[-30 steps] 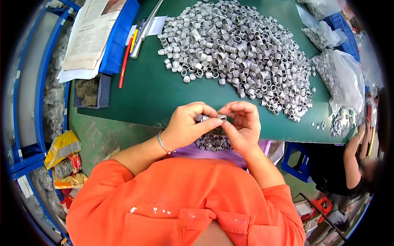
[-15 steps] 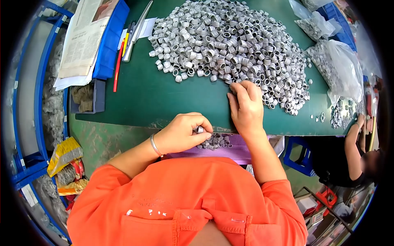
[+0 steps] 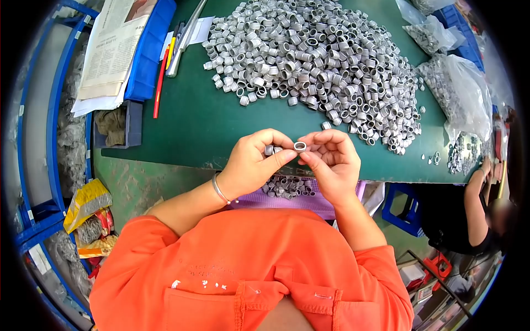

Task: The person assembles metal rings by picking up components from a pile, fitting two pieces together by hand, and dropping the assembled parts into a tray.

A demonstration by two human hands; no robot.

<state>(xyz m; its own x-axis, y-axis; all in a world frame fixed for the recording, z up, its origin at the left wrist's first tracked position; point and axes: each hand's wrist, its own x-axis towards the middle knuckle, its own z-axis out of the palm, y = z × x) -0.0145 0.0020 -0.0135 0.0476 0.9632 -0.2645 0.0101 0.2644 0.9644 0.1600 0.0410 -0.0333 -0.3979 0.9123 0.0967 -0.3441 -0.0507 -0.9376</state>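
Noted left hand (image 3: 245, 161) on the near side of the big pile (image 3: 309, 60), curled around a few small rings (image 3: 269, 149). Could not count these: mostly covered by fingers and thumb. Made out loose rings (image 3: 287, 188) nearer the body than the pile, partly screened by the hands; could not identify the purple thing (image 3: 316, 204) beneath. Found single ring (image 3: 300, 149) between the two hands, near the pile but apart from it, showing its hole to the camera. Judged light, stiff and hard to break, perhaps slippery if oily; best taken across the outer wall by thumb and fingertip, clear of the hole. Saw right hand (image 3: 335, 163) nearer the pile, apparently pinching that ring by thumb and finger. Could not settle left fingertips' contact with it. Logged far edge of pile as cut off at top of view.
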